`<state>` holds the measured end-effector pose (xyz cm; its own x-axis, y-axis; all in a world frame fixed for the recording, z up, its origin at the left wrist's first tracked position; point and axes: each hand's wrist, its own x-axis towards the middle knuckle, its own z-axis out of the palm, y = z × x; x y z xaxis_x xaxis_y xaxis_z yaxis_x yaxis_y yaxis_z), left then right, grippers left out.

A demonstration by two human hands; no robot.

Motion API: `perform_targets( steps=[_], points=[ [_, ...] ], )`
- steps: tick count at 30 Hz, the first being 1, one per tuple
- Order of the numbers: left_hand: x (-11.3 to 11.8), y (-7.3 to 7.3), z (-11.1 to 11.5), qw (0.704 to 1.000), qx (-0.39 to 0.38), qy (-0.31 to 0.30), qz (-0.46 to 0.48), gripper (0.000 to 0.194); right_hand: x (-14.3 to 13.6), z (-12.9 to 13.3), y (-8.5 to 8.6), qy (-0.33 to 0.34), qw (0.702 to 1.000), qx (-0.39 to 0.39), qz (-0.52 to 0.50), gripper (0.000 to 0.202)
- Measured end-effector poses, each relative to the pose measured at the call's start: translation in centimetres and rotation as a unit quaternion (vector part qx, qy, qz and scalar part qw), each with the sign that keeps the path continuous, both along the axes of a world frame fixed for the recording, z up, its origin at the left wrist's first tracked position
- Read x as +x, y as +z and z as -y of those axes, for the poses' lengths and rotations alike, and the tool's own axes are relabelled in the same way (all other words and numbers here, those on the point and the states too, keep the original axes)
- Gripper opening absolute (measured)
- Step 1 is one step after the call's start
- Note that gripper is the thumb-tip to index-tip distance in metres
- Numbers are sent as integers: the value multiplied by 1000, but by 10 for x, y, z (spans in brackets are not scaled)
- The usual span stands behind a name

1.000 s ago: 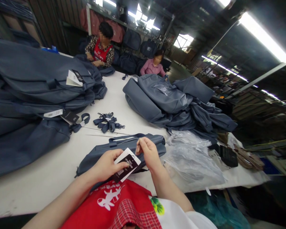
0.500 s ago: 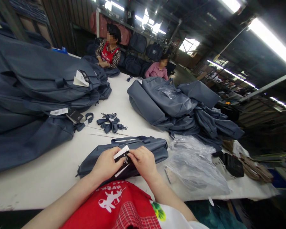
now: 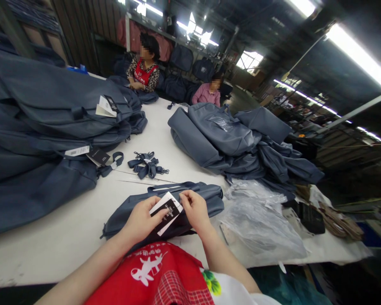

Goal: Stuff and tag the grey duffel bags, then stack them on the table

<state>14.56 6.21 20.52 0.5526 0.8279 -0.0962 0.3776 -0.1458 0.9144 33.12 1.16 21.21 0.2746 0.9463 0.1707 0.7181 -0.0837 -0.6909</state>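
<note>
Black and white hang tags (image 3: 169,212) are held over a dark blue bag (image 3: 130,207) that lies flat on the white table in front of me. My left hand (image 3: 144,218) grips their left side between thumb and fingers. Just right of the tags' upper corner, my right hand (image 3: 194,207) is closed in a pinch, and a thin dark string loop shows between its fingertips and the tags. The fingertips hide whatever else they hold. Beyond the bag lies a bundle of dark blue straps (image 3: 147,165) with metal clips.
Large blue bags (image 3: 57,97), some tagged, are heaped on the left. More bags (image 3: 222,131) form a pile at the back right, with clear plastic bags (image 3: 257,220) nearer on the table (image 3: 60,237). Two people (image 3: 142,70) sit across the table.
My right hand has moved slightly right, away from the tags. The tags now show more of their printed face, and the string loop is visible.
</note>
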Motion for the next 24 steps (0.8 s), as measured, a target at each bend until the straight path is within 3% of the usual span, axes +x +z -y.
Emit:
perform_targets(
  steps=[3, 8, 12, 14, 21, 24],
  points=[
    [1, -1, -3, 1000, -16, 5, 25, 19, -4, 3, 2, -11, 997, 17, -69, 25],
    [2, -2, -1, 1000, 8, -10, -6, 21, -11, 3, 3, 3, 996, 12, -89, 22],
    [3, -4, 3, 997, 32, -48, -56, 50, -18, 2, 0, 11, 998, 26, -55, 22],
    [6, -5, 8, 994, 71, -51, -72, 55, -25, 1, -5, 12, 998, 31, -46, 21],
    [23, -14, 22, 993, 108, 39, 4, 35, -41, 3, -19, -40, 991, 53, -117, 20],
    [20, -12, 14, 996, 84, 34, 15, 28, -36, 3, -17, -51, 990, 69, -112, 21]
  ],
)
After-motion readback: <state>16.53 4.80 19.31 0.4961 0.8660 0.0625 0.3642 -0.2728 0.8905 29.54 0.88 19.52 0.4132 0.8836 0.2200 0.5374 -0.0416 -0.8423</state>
